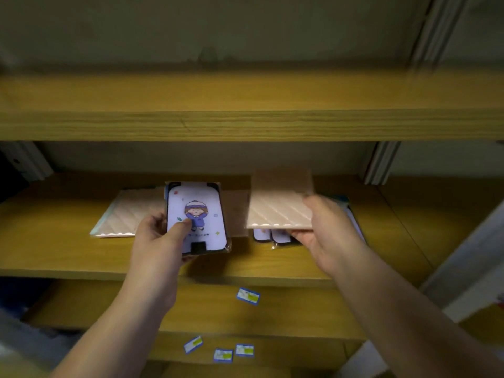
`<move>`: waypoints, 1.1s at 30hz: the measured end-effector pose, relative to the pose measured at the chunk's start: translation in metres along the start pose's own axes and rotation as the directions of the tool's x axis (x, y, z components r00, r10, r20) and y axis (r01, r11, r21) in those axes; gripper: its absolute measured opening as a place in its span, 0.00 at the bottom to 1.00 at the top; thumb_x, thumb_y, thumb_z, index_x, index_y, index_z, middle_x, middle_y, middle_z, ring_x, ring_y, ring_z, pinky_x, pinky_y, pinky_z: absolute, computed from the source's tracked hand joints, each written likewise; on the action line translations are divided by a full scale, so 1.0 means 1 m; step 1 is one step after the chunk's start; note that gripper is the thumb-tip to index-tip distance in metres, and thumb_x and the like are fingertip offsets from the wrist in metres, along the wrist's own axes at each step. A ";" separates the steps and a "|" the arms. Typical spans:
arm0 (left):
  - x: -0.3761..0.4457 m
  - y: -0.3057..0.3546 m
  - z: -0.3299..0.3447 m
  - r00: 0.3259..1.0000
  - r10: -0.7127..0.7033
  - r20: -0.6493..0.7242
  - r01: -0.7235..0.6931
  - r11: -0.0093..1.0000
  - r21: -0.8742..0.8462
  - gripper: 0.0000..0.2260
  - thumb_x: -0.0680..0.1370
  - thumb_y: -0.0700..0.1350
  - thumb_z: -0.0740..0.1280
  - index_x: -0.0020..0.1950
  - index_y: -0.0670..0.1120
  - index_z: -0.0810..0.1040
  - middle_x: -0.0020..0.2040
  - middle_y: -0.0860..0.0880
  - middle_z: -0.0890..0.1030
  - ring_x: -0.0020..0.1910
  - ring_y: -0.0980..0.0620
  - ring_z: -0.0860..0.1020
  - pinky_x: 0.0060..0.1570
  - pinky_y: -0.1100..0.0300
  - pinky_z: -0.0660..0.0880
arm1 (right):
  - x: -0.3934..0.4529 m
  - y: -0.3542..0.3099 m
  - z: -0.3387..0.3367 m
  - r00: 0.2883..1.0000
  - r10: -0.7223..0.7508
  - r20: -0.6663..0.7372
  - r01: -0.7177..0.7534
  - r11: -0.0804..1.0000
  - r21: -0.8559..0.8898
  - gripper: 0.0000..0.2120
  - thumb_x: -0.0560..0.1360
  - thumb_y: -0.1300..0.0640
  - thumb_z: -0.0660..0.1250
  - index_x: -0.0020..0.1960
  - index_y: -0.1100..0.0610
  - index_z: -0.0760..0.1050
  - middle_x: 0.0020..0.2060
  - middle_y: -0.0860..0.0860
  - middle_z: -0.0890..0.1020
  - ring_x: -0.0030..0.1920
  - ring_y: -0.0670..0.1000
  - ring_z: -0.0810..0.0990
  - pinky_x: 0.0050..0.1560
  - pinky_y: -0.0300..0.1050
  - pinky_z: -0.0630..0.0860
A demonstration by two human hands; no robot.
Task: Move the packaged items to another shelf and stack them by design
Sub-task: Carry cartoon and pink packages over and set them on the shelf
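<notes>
The left hand [156, 236] is holding a packaged phone case with a cartoon child [196, 216] on it. The thumb is pressing on the front of the picture, and the other fingers are curling behind the pack. The pack is standing almost upright, lifted a little above the middle shelf [54, 241].

The right hand [327, 233] is gripping a pink packaged item with slanted lines [281, 205]. The thumb is lying on top near its right edge, and the fingers are reaching under it. This pack is floating flat above the shelf, not touching it.

Right under that pack, a small pile of cartoon packs [272, 237] is lying on the shelf, with only the front ends peeking out. More packs are hiding behind the right hand, and it is hard to tell what they are.

To the left, another pink lined pack [122, 216] is lying flat on the same shelf, just behind the left hand.

Above everything, the upper shelf [245, 110] is stretching across. Below, on a lower shelf [109, 304], one small blue and yellow label [248, 296] is lying. Three more labels [222, 351] are sitting lower down.
</notes>
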State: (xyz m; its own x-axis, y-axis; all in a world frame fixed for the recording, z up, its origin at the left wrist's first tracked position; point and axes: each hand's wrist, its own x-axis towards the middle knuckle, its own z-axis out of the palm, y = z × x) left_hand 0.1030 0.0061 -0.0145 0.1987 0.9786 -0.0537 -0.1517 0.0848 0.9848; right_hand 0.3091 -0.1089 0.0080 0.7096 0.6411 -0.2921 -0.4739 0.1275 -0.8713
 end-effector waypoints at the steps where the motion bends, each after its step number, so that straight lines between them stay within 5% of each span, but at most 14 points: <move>1: -0.006 -0.001 0.004 1.000 0.005 0.005 -0.005 1.000 0.002 0.09 0.78 0.39 0.69 0.55 0.50 0.76 0.43 0.53 0.88 0.42 0.50 0.87 0.29 0.56 0.79 | -0.006 -0.004 -0.011 1.000 -0.006 -0.005 0.006 1.000 -0.002 0.07 0.81 0.60 0.63 0.57 0.56 0.78 0.51 0.58 0.85 0.46 0.56 0.87 0.37 0.50 0.83; 7: -0.060 -0.003 0.034 1.000 0.009 0.023 -0.009 1.000 0.014 0.12 0.78 0.41 0.70 0.60 0.51 0.76 0.45 0.54 0.87 0.44 0.52 0.87 0.30 0.59 0.79 | -0.055 -0.031 -0.078 0.994 -0.035 0.103 0.033 0.999 0.023 0.09 0.82 0.58 0.62 0.60 0.56 0.77 0.52 0.57 0.87 0.51 0.55 0.87 0.52 0.53 0.83; 14: -0.159 -0.002 0.081 0.999 0.022 0.031 -0.022 1.000 -0.005 0.11 0.78 0.42 0.71 0.59 0.50 0.79 0.47 0.50 0.88 0.44 0.52 0.87 0.29 0.60 0.80 | -0.127 -0.059 -0.153 0.966 -0.017 0.257 0.021 1.000 -0.014 0.10 0.83 0.61 0.59 0.60 0.58 0.78 0.50 0.55 0.88 0.48 0.52 0.86 0.48 0.46 0.83; 19: -0.237 -0.007 0.121 0.995 0.053 0.080 -0.051 0.998 -0.033 0.07 0.78 0.40 0.69 0.54 0.49 0.80 0.48 0.46 0.88 0.40 0.51 0.87 0.34 0.56 0.80 | -0.173 -0.088 -0.224 0.926 -0.007 0.378 0.049 0.994 -0.101 0.08 0.83 0.58 0.61 0.55 0.51 0.78 0.51 0.50 0.87 0.53 0.50 0.86 0.60 0.51 0.78; 23: -0.300 -0.015 0.154 0.992 0.061 0.109 -0.053 0.996 -0.073 0.06 0.77 0.39 0.68 0.49 0.50 0.80 0.41 0.49 0.87 0.35 0.54 0.85 0.27 0.60 0.78 | -0.201 -0.110 -0.285 0.898 0.010 0.441 0.047 0.992 -0.117 0.09 0.82 0.59 0.62 0.55 0.54 0.81 0.47 0.52 0.88 0.47 0.50 0.85 0.54 0.49 0.81; 29: -0.362 -0.022 0.208 0.980 0.014 0.199 0.002 0.997 -0.079 0.06 0.75 0.39 0.70 0.50 0.48 0.79 0.42 0.47 0.87 0.37 0.52 0.86 0.28 0.58 0.79 | -0.215 -0.145 -0.375 0.938 -0.005 0.345 0.027 0.998 -0.060 0.12 0.81 0.57 0.64 0.63 0.54 0.78 0.54 0.54 0.87 0.56 0.55 0.85 0.62 0.57 0.79; 33: -0.380 -0.028 0.261 0.959 -0.076 0.273 0.089 0.995 -0.035 0.11 0.74 0.41 0.72 0.55 0.48 0.81 0.49 0.45 0.88 0.46 0.45 0.87 0.35 0.52 0.83 | -0.199 -0.165 -0.438 0.977 -0.039 0.209 0.022 0.996 0.084 0.19 0.78 0.55 0.67 0.68 0.57 0.73 0.56 0.57 0.86 0.56 0.56 0.86 0.53 0.52 0.82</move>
State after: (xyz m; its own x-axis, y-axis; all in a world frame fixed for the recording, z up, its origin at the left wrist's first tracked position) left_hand 0.2841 -0.4174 0.0215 0.4662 0.8810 -0.0809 -0.1676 0.1778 0.9697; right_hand 0.4742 -0.5889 0.0374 0.6031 0.7795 -0.1693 -0.5003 0.2043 -0.8414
